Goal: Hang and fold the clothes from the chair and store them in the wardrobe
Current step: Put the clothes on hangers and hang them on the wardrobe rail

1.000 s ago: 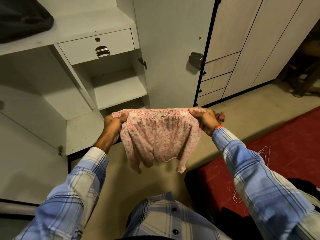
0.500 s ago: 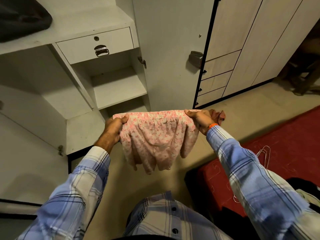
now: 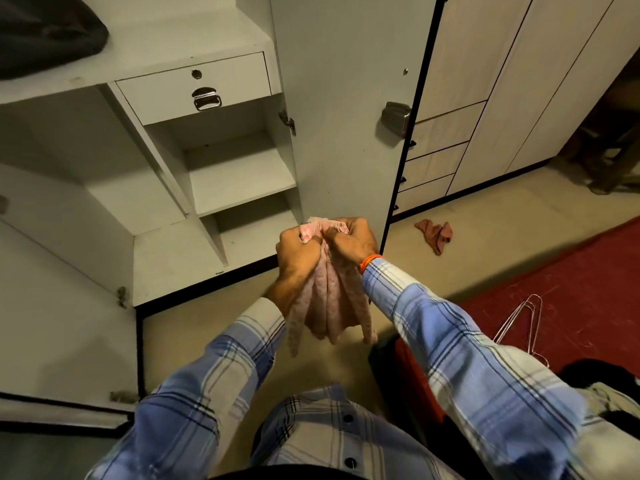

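Both hands pinch pink garment [image 3: 329, 306] top, folded, hanging.

1. Premises: a bedroom or dressing area in a home.
2. An open grey wardrobe [image 3: 214, 174] stands ahead, with bare shelves, a small drawer [image 3: 194, 86] bearing a metal handle and keyhole, and a door [image 3: 343, 98] with a metal latch.
3. Just beside it on the right runs a second, wood-grain cupboard [image 3: 502, 81] with tall doors and three low drawers.
4. A dark folded garment [image 3: 48, 32] lies on the top shelf.
5. A red bed cover or mat [image 3: 571, 289] lies at right, with wire hangers [image 3: 519, 320] on it.
6. A small reddish cloth [image 3: 436, 233] lies on the beige floor [image 3: 485, 220].
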`<state>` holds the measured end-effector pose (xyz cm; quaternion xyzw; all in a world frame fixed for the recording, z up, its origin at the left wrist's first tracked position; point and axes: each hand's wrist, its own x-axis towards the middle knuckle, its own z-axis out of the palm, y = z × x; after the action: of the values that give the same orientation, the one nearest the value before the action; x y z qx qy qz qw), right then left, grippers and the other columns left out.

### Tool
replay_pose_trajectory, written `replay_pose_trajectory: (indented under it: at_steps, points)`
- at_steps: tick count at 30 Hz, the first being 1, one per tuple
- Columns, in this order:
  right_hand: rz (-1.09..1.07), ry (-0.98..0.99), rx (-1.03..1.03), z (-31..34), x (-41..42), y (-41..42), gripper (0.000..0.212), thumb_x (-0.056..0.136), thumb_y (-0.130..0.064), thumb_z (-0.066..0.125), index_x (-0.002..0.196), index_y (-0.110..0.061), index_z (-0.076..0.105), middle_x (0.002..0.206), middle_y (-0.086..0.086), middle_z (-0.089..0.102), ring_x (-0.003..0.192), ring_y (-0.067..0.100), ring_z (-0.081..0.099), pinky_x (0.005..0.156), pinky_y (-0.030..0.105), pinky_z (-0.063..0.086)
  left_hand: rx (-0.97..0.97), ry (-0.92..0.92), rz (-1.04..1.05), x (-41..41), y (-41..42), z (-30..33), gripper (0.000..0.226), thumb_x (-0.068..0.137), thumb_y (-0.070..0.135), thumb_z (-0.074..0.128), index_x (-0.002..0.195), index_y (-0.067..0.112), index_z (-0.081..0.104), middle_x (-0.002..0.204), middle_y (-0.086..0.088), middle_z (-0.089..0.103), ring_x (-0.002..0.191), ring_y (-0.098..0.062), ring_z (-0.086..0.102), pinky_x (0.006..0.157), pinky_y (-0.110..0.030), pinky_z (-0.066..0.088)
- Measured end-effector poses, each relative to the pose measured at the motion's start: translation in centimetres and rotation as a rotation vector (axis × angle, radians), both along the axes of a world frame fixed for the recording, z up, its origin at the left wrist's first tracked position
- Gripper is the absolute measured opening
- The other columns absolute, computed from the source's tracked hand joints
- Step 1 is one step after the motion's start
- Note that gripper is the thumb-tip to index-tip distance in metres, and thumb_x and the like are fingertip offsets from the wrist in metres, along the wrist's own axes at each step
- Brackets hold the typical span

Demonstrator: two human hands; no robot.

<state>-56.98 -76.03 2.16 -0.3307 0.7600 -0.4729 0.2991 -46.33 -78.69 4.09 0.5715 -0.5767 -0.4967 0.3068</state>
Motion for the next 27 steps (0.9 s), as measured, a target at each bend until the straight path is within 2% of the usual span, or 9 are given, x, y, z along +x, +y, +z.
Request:
replay_pose_trajectory:
  at_steps: [4,7,14,16,18,20,22,25,27]
  points:
    - [0.092,-0.079,0.001,0.4,0.7,-0.2,0.039,0.068,-0.025,0.055,0.101,-0.019,0.075,0.094,-0.001,0.075,0.095,0.018,0.067,0.093,0.039,0.053,-0.037,-0.067,-0.184,-0.4,0.2,0.1,0.037,0.087,0.003,0.055,0.118,0.017,0.067,0.108,-0.006,0.07,0.098,-0.022,0.065,0.082,-0.029,0.052]
    - [0.143,-0.131,-0.028,1.2,0.8,0.1,0.049,0.057,-0.019,0.047,0.098,-0.015,0.073,0.081,-0.001,0.069,0.082,0.019,0.062,0.081,0.035,0.05,-0.062,-0.098,-0.301,-0.6,0.4,-0.1,0.052,0.087,0.001,0.053,0.136,0.018,0.053,0.121,-0.01,0.064,0.108,-0.025,0.062,0.09,-0.034,0.052]
    - [0.123,-0.121,-0.071,1.2,0.6,0.3,0.055,0.061,-0.02,0.067,0.115,-0.016,0.069,0.099,0.003,0.074,0.093,0.02,0.069,0.091,0.04,0.055,-0.041,-0.062,-0.435,-0.1,0.2,0.2,0.066,0.089,-0.008,0.047,0.15,0.015,0.036,0.148,-0.009,0.043,0.13,-0.027,0.047,0.109,-0.038,0.042]
    - [0.086,-0.126,-0.092,1.2,0.3,0.3,0.044,0.072,-0.009,0.072,0.116,-0.011,0.069,0.1,0.005,0.073,0.092,0.019,0.068,0.093,0.04,0.054,-0.057,0.033,-0.35,0.0,0.1,0.1,0.054,0.092,-0.009,0.048,0.143,0.009,0.045,0.133,-0.001,0.056,0.122,-0.017,0.053,0.097,-0.015,0.045]
    - [0.073,-0.147,-0.122,1.3,-0.1,0.4,0.035,0.079,0.002,0.067,0.113,-0.006,0.07,0.101,0.01,0.073,0.088,0.02,0.067,0.091,0.039,0.056,-0.032,0.179,-0.183,0.4,-0.1,0.4,0.036,0.094,-0.007,0.051,0.127,0.006,0.061,0.102,0.012,0.061,0.091,0.001,0.059,0.068,-0.001,0.046]
    - [0.103,-0.229,-0.158,1.7,-0.7,0.7,0.033,0.081,0.01,0.061,0.112,-0.001,0.069,0.098,0.012,0.071,0.085,0.021,0.065,0.084,0.035,0.057,-0.028,0.254,-0.054,1.2,-0.9,0.4,0.029,0.092,-0.005,0.055,0.114,0.009,0.068,0.094,0.012,0.063,0.081,0.003,0.06,0.064,-0.007,0.05]
    - [0.174,-0.307,-0.186,2.1,-1.7,1.1,0.033,0.081,0.015,0.058,0.109,0.001,0.068,0.092,0.007,0.071,0.084,0.018,0.065,0.079,0.029,0.057,-0.015,0.27,-0.008,2.4,-2.1,0.2,0.033,0.089,-0.004,0.061,0.118,0.01,0.065,0.103,0.007,0.064,0.095,-0.006,0.062,0.068,-0.01,0.052]
    - [0.327,-0.381,-0.218,2.5,-3.1,1.5,0.034,0.081,0.018,0.055,0.104,-0.003,0.07,0.088,0.002,0.073,0.086,0.016,0.067,0.081,0.025,0.055,0.124,0.286,-0.177,4.3,-3.9,-0.6,0.056,0.081,0.001,0.073,0.131,0.009,0.052,0.119,0.002,0.062,0.106,-0.012,0.059,0.067,-0.011,0.053]
    - [0.392,-0.412,-0.23,2.8,-3.9,1.8,0.034,0.075,0.015,0.06,0.1,-0.005,0.071,0.085,0.0,0.074,0.084,0.015,0.068,0.081,0.024,0.055,0.191,0.246,-0.365,5.4,-4.8,-0.9,0.072,0.068,0.013,0.082,0.133,0.008,0.053,0.123,-0.003,0.066,0.112,-0.02,0.062,0.082,-0.027,0.057]
